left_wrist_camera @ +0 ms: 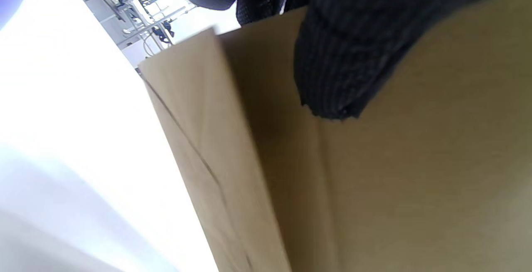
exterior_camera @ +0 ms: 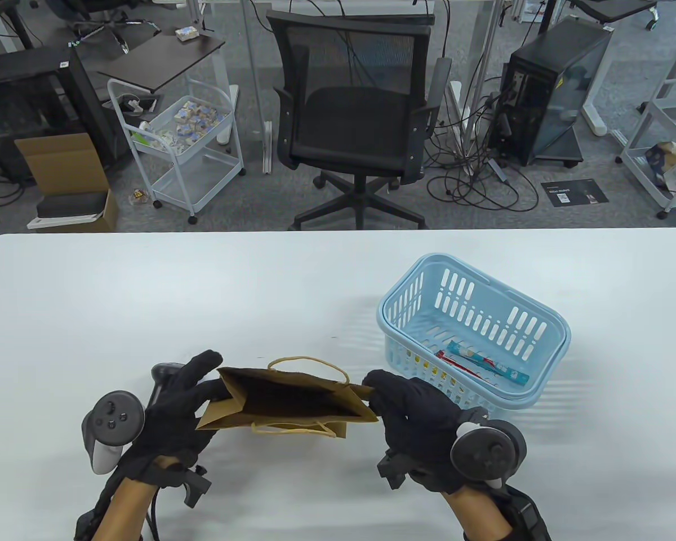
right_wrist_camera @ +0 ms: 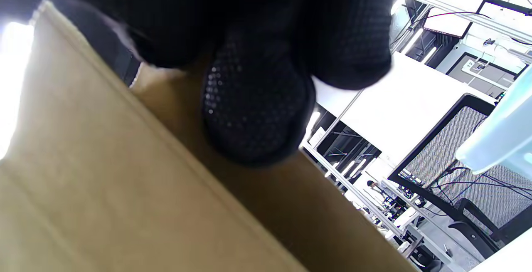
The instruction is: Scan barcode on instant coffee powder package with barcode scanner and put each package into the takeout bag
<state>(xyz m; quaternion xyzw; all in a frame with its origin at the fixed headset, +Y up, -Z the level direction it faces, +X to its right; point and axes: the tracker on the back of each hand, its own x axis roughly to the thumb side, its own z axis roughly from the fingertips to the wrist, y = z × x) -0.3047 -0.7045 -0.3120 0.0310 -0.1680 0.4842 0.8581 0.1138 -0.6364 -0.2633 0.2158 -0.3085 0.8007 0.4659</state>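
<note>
A brown paper takeout bag [exterior_camera: 293, 403] stands near the table's front edge, its mouth open upward. My left hand [exterior_camera: 217, 380] grips its left end, one finger behind the end and the others in front. My right hand [exterior_camera: 374, 397] pinches the right rim. In the left wrist view a gloved fingertip [left_wrist_camera: 341, 76] lies on the bag's side [left_wrist_camera: 415, 180]. In the right wrist view my thumb [right_wrist_camera: 257, 110] presses the bag's wall [right_wrist_camera: 104, 172]. The dark barcode scanner [exterior_camera: 165, 373] lies mostly hidden behind my left hand. Coffee stick packages [exterior_camera: 481, 363] lie in the blue basket [exterior_camera: 405, 282].
The blue basket stands just right of the bag, close to my right hand; its corner [right_wrist_camera: 498, 139] shows in the right wrist view. A black office chair [exterior_camera: 355, 129] sits beyond the table's far edge. The white table [exterior_camera: 174, 293] stretches to the left and back.
</note>
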